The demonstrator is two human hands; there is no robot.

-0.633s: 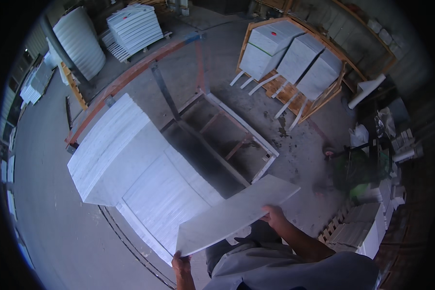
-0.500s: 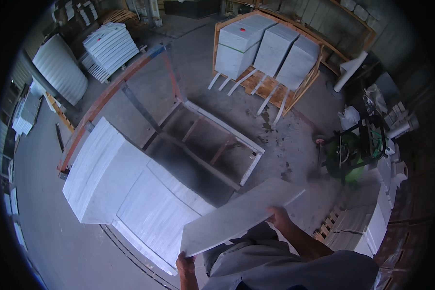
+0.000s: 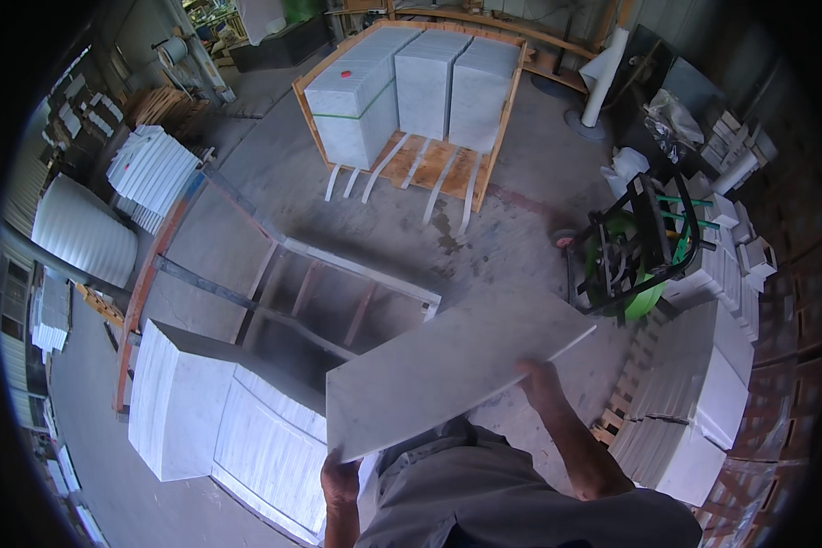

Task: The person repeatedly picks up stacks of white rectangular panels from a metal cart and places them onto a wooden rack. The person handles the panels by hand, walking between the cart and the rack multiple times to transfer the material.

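I carry a pale grey stone slab (image 3: pixel 466 365) in front of my body, tilted, with its right end higher in the picture. My left hand (image 3: pixel 341 479) grips its lower left corner. Along the near edge, toward the right end, my right hand (image 3: pixel 541 385) is closed on the slab; some of its fingers are hidden. Just left of the slab stands a row of upright pale slabs (image 3: pixel 269 438), leaning together by a metal rack frame (image 3: pixel 356 258). The slab covers part of that row.
Ahead, a wooden crate (image 3: pixel 495 183) holds three blocks of stacked slabs (image 3: pixel 426 87), with straps hanging over its front. On the right are a black-and-green wheeled machine (image 3: pixel 626 256) and stacked slabs (image 3: pixel 658 447) on a pallet. A foam roll (image 3: pixel 87 233) stands far left.
My view has turned right, so the crate and rack sit further left. The slab, still in both hands, has come away from the row and shows more of its face.
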